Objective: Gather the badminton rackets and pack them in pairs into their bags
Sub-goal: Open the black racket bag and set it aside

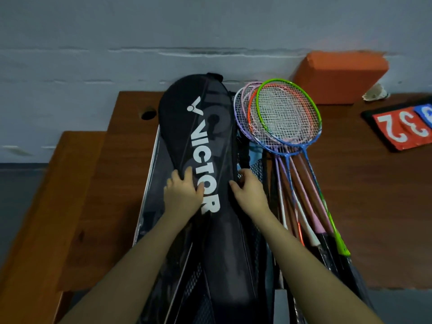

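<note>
A black VICTOR racket bag (198, 127) lies lengthwise on the brown wooden table (374, 183), on top of other dark and mesh bags (154, 183). My left hand (183, 195) presses flat on the bag over the white lettering, fingers spread. My right hand (249, 191) pinches the bag's right edge, where the zipper seam runs. To the right, several rackets (285, 118) lie stacked with heads overlapping: green, orange, pink, purple and blue frames. Their handles (327, 237) fan toward me.
An orange foam block (339, 76) leans against the grey wall at the back right, with a shuttlecock (375, 92) beside it. A flip scoreboard (402, 129) with red and blue number cards lies at the far right. A wooden bench (46, 218) stands left.
</note>
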`<state>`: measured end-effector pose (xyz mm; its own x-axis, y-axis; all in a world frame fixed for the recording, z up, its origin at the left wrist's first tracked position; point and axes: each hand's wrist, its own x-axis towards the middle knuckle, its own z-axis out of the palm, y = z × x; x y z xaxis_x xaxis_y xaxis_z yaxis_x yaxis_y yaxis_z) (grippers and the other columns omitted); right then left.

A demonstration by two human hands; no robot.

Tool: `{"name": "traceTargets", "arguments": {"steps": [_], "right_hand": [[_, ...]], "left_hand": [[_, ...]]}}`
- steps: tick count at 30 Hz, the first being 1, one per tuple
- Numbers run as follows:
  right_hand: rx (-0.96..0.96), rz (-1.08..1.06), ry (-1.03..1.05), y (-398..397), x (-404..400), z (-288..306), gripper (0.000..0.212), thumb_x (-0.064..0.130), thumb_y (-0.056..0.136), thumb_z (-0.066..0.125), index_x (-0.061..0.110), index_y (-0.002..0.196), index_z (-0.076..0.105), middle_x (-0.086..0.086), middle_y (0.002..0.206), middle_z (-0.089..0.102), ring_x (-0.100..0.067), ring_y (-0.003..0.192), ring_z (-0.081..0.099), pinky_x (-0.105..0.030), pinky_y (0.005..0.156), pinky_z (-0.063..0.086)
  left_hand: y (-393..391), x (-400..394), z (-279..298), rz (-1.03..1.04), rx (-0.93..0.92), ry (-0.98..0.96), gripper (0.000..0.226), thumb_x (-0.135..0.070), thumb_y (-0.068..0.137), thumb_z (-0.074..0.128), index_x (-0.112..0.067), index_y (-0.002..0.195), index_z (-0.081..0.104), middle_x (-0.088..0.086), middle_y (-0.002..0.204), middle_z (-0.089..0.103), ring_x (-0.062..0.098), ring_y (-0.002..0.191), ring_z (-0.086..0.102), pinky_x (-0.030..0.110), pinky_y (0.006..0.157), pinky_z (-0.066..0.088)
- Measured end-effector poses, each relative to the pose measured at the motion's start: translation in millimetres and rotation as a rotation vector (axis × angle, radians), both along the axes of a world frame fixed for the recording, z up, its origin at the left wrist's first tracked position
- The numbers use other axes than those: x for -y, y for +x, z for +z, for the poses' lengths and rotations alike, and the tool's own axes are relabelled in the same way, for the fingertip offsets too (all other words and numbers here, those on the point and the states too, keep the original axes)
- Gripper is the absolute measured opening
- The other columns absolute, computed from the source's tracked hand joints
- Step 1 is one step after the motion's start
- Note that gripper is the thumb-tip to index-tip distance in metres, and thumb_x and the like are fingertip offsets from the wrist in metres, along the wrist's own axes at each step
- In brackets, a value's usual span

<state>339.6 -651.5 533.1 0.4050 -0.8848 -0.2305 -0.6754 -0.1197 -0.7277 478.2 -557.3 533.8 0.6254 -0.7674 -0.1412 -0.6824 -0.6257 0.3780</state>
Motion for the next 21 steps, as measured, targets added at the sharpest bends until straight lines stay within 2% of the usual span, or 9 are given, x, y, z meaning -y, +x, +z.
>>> {"name": "traceTargets", "arguments": {"steps": [3,7,9,11,12,15,17,19,21], "right_hand": [[-0.007,-0.042,-0.024,15.7,4.6,-5.6,0.044,0.025,0.089,0.059,0.011,0.128,0.045,-0.009,0.115,0.062,-0.026,0.101,0.06,-0.044,0.084,0.051],[-0.011,-0.083,-0.038,26.5,7.6,-7.2,0.05,0.019,0.09,0.058,0.011,0.135,0.04,-0.009,0.126,0.054,-0.025,0.112,0.054,-0.044,0.093,0.046],[-0.026,-0.097,-0.045,30.6,6.1,-4.5,0.051,0.016,0.09,0.057,0.01,0.137,0.039,-0.011,0.13,0.049,-0.026,0.116,0.05,-0.04,0.098,0.043],[0.035,-0.111,-0.081,35.0,0.1,0.9,0.048,0.01,0.091,0.055,0.007,0.137,0.04,-0.01,0.13,0.049,-0.022,0.118,0.048,-0.033,0.1,0.04],[0.081,-0.103,-0.122,37.5,-4.2,4.8,0.046,0.007,0.091,0.053,0.006,0.136,0.042,-0.009,0.126,0.05,-0.017,0.114,0.048,-0.029,0.099,0.04],[0.168,-0.016,-0.263,42.8,-17.1,15.7,0.043,0.001,0.09,0.052,0.005,0.133,0.047,-0.001,0.107,0.051,-0.003,0.094,0.048,-0.009,0.088,0.04],[0.186,0.041,-0.295,42.1,-25.0,18.0,0.043,0.0,0.089,0.053,0.005,0.132,0.049,0.0,0.103,0.05,-0.003,0.09,0.049,-0.004,0.083,0.038],[0.195,0.084,-0.309,41.8,-35.0,19.0,0.042,0.0,0.089,0.054,0.004,0.131,0.05,0.0,0.1,0.051,-0.006,0.091,0.051,-0.005,0.082,0.039],[0.206,0.121,-0.314,44.4,-47.0,20.4,0.042,0.001,0.089,0.056,0.004,0.13,0.051,0.0,0.098,0.052,0.003,0.089,0.049,-0.005,0.081,0.039]], "left_hand": [[16.1,10.6,-7.7,0.0,-0.074,-0.036,0.063,-0.033,0.085,0.061,-0.008,0.138,0.037,0.029,0.132,0.038,0.045,0.113,0.042,0.05,0.095,0.037],[30.8,14.0,-18.0,-0.004,-0.224,-0.166,0.067,-0.036,0.082,0.063,-0.004,0.136,0.038,0.028,0.135,0.031,0.047,0.113,0.041,0.054,0.097,0.038],[36.5,15.3,-17.3,0.039,-0.352,-0.238,0.07,-0.032,0.081,0.068,-0.006,0.137,0.036,0.02,0.136,0.027,0.035,0.117,0.041,0.041,0.102,0.037],[41.2,15.7,-12.9,0.114,-0.47,-0.326,0.069,-0.023,0.079,0.071,-0.007,0.137,0.036,0.013,0.133,0.026,0.018,0.11,0.042,0.022,0.098,0.034],[42.6,14.8,-9.4,0.134,-0.503,-0.358,0.068,-0.02,0.079,0.072,-0.007,0.136,0.037,0.01,0.132,0.027,0.013,0.107,0.041,0.016,0.096,0.031],[43.8,3.1,-2.4,0.163,-0.529,-0.419,0.064,-0.015,0.08,0.071,-0.006,0.134,0.039,0.008,0.131,0.03,0.006,0.104,0.038,0.004,0.091,0.024],[41.3,-12.7,-1.3,0.188,-0.495,-0.469,0.061,-0.012,0.079,0.071,-0.003,0.132,0.041,0.011,0.131,0.031,0.006,0.104,0.037,-0.003,0.088,0.023],[39.3,-32.2,-4.0,0.17,-0.416,-0.504,0.059,-0.01,0.078,0.072,0.001,0.129,0.044,0.017,0.129,0.034,0.014,0.105,0.043,-0.001,0.088,0.029],[41.0,-50.3,-10.5,0.115,-0.276,-0.415,0.057,-0.015,0.077,0.072,0.002,0.126,0.047,0.022,0.125,0.04,0.028,0.104,0.051,0.021,0.091,0.044]]}}
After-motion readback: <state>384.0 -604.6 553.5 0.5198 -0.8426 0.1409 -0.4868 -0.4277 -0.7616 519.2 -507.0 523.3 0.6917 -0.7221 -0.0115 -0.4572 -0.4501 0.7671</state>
